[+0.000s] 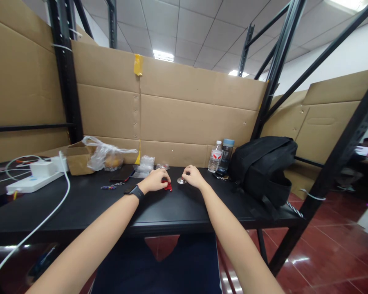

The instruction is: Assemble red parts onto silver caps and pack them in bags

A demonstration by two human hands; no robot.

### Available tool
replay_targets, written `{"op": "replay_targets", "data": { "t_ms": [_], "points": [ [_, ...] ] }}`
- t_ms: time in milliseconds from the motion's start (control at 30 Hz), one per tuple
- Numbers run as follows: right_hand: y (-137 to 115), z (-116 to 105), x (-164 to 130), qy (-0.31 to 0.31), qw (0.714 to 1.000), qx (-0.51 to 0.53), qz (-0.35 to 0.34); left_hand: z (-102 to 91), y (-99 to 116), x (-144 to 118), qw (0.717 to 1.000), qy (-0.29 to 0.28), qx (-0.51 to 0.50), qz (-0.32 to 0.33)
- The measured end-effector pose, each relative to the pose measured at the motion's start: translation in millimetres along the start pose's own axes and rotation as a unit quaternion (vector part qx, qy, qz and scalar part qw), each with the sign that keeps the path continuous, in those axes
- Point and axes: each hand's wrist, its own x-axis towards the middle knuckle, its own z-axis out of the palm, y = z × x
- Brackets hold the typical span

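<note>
My left hand [155, 180], with a dark watch on its wrist, rests low over the black tabletop. Its fingers are closed at a small red item [169, 188] that looks like cord or string; part of it is hidden under them. Just to the right, my right hand [194, 176] pinches a small round silver metal piece [180, 181] from above. That piece is at the table surface, and its exact kind is too small to make out. A narrow gap separates the two hands.
Behind my hands lie small clear plastic bags [146, 164]. Leftward are a phone [122, 176], a keychain [108, 187], a plastic bag [106, 154], a cardboard box [79, 160] and a white power strip [33, 181]. Rightward stand a water bottle [214, 158], a blue-lidded bottle [226, 157] and a black backpack [260, 167].
</note>
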Motion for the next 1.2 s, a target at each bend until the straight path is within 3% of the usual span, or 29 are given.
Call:
{"op": "replay_targets", "data": {
  "t_ms": [133, 367, 533, 700, 833, 933, 1067, 1200],
  "points": [
    [6, 0, -1, -0.051, 0.998, -0.046, 0.004, -2.5, 4, -2, 0.999, -0.030, 0.021, 0.017],
    [32, -13, -6, -0.100, 0.981, -0.128, 0.108, 1.7, 4, -1, 0.998, -0.057, 0.021, 0.019],
    [54, -15, -6, -0.111, 0.986, -0.065, 0.102, 2.8, 7, 3, 0.999, -0.021, 0.013, 0.027],
    [58, -19, -7, -0.090, 0.993, -0.038, 0.066, -1.6, 7, 3, 0.998, 0.023, -0.063, 0.007],
    [52, -24, -8, -0.057, 0.998, -0.003, 0.040, -1.9, 7, 3, 0.996, 0.038, -0.073, -0.021],
    [39, -21, -6, -0.029, 0.995, 0.091, 0.001, -0.5, 7, 4, 0.996, 0.048, -0.060, -0.049],
    [9, -5, -3, -0.028, 0.968, 0.246, -0.033, 3.7, 5, 7, 0.991, 0.075, -0.083, -0.075],
    [-17, 12, -4, -0.025, 0.949, 0.309, -0.059, 10.4, -3, 10, 0.985, 0.102, -0.114, -0.076]
  ]
}}
